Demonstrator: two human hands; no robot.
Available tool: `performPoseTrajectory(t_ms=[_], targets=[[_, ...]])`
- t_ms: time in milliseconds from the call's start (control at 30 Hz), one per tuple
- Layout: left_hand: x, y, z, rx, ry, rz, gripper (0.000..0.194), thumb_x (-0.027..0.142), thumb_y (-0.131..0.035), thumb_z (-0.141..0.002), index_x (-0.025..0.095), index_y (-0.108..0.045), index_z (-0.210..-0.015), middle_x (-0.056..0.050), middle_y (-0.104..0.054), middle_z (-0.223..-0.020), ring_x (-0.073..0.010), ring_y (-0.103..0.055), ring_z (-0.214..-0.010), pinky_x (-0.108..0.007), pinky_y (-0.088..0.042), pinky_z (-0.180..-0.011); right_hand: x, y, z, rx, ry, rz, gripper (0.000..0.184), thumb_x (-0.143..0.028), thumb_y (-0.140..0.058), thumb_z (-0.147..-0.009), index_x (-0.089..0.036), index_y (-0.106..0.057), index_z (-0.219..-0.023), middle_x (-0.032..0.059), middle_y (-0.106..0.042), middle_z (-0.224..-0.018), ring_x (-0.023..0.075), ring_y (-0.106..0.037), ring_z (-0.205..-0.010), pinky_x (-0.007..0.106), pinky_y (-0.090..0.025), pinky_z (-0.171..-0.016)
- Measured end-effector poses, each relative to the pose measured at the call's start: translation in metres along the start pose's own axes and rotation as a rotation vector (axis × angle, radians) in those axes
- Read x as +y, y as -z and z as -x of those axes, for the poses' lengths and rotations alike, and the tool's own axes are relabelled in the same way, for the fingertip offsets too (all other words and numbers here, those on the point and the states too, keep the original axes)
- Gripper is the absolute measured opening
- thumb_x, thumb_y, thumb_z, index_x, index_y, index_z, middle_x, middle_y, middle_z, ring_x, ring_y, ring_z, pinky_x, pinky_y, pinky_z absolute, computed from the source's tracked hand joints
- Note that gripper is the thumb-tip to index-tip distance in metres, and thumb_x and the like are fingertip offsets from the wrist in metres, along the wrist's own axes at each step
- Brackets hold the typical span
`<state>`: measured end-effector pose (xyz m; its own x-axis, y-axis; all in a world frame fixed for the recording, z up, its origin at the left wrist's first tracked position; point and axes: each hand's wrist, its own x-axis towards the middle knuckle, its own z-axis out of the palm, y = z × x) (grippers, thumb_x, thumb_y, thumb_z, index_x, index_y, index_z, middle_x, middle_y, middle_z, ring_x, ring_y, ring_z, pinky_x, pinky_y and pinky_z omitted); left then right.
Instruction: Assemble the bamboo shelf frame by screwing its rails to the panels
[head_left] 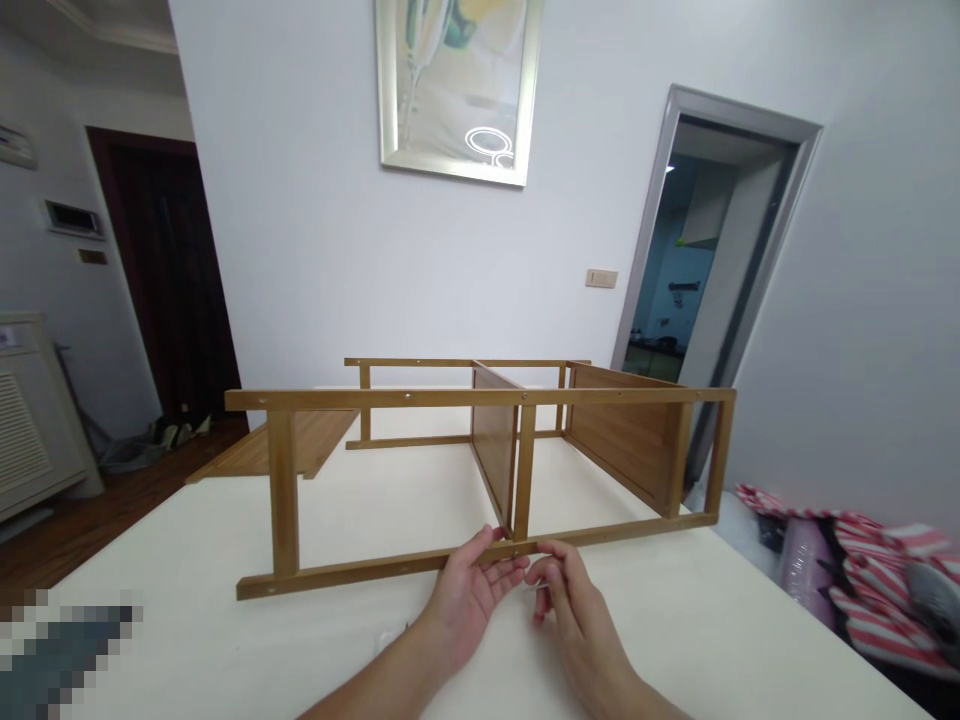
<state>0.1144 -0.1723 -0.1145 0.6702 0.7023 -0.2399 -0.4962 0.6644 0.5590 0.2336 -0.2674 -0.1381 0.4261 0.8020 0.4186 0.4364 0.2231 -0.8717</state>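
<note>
A brown wooden shelf frame (375, 398) lies on its side on the white table (360, 520), with two panels fitted across it: a middle panel (493, 430) and an end panel (622, 425). My left hand (469, 600) is at the near lower rail, its thumb over the wood and its fingers curled in front, by the middle crosspiece. Just right of it, my right hand (570, 610) is closed, thumb against fingers, on a thin, pale metal rod (536, 587) below the screw hole. Most of that rod is hidden by the fingers.
A loose wooden panel (292, 445) lies at the table's far left. Something small and clear (390, 635) is partly hidden by my left forearm. Red-striped cloth (885, 590) is piled beyond the right edge. A wall rises behind the table, with a doorway (675, 250) at right.
</note>
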Motion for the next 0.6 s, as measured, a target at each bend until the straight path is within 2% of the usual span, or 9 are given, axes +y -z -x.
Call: performPoseTrajectory(t_ms=[67, 133, 200, 267, 333, 433, 600], targets=[[0.000, 0.001, 0.000, -0.007, 0.005, -0.006, 0.022, 0.027, -0.064, -0.088, 0.008, -0.065, -0.098, -0.015, -0.076, -0.089, -0.0217, -0.072, -0.080, -0.034, -0.054, -0.086, -0.003, 0.003, 0.003, 0.027, 0.068, 0.029, 0.029, -0.044, -0.035, -0.101, -0.022, -0.048, -0.113, 0.0034, -0.069, -0.083, 0.0157, -0.066, -0.065, 0.030, -0.057, -0.067], [0.000, 0.002, -0.001, -0.009, 0.012, -0.016, 0.020, 0.027, -0.064, -0.088, 0.009, -0.065, -0.097, -0.015, -0.076, -0.091, -0.0213, -0.072, -0.079, -0.034, -0.054, -0.084, -0.004, 0.005, 0.006, 0.047, 0.163, 0.080, 0.023, -0.037, -0.038, -0.101, -0.023, -0.051, -0.113, 0.0062, -0.072, -0.092, 0.0167, -0.069, -0.076, 0.030, -0.058, -0.074], [0.000, 0.003, -0.002, -0.005, 0.011, -0.018, 0.019, 0.026, -0.064, -0.087, 0.009, -0.065, -0.096, -0.015, -0.076, -0.091, -0.0208, -0.072, -0.079, -0.033, -0.055, -0.081, -0.006, 0.005, 0.007, 0.044, 0.333, 0.153, 0.019, -0.029, -0.043, -0.100, -0.024, -0.056, -0.112, 0.0081, -0.071, -0.104, 0.0174, -0.070, -0.089, 0.030, -0.058, -0.080], [0.000, 0.003, -0.002, -0.001, 0.005, -0.009, 0.019, 0.026, -0.063, -0.088, 0.010, -0.064, -0.096, -0.014, -0.076, -0.091, -0.0205, -0.072, -0.079, -0.032, -0.055, -0.078, -0.007, 0.005, 0.006, 0.036, 0.521, 0.237, 0.018, -0.020, -0.047, -0.097, -0.025, -0.060, -0.108, 0.0091, -0.068, -0.112, 0.0175, -0.069, -0.097, 0.030, -0.058, -0.083], [-0.001, 0.003, -0.002, 0.000, 0.006, -0.012, 0.020, 0.026, -0.063, -0.088, 0.009, -0.064, -0.098, -0.014, -0.075, -0.090, -0.0210, -0.072, -0.079, -0.030, -0.055, -0.075, -0.009, 0.004, 0.006, 0.040, 0.627, 0.298, 0.019, -0.013, -0.049, -0.094, -0.025, -0.062, -0.101, 0.0088, -0.065, -0.109, 0.0158, -0.068, -0.091, 0.027, -0.058, -0.077], [0.000, 0.001, -0.001, -0.006, 0.008, -0.026, 0.021, 0.027, -0.062, -0.089, 0.009, -0.063, -0.098, -0.015, -0.075, -0.088, -0.0214, -0.072, -0.079, -0.029, -0.055, -0.072, -0.013, 0.004, 0.006, 0.030, 0.644, 0.324, 0.019, -0.010, -0.050, -0.093, -0.024, -0.062, -0.099, 0.0056, -0.062, -0.093, 0.0133, -0.066, -0.079, 0.022, -0.056, -0.067], [0.000, 0.000, 0.000, -0.019, 0.002, -0.031, 0.019, 0.027, -0.061, -0.089, 0.010, -0.063, -0.096, -0.014, -0.075, -0.088, -0.0202, -0.072, -0.078, -0.030, -0.055, -0.076, -0.014, 0.005, 0.003, 0.034, 0.655, 0.346, 0.015, -0.014, -0.049, -0.094, -0.023, -0.060, -0.100, 0.0062, -0.065, -0.092, 0.0155, -0.067, -0.082, 0.025, -0.057, -0.070]])
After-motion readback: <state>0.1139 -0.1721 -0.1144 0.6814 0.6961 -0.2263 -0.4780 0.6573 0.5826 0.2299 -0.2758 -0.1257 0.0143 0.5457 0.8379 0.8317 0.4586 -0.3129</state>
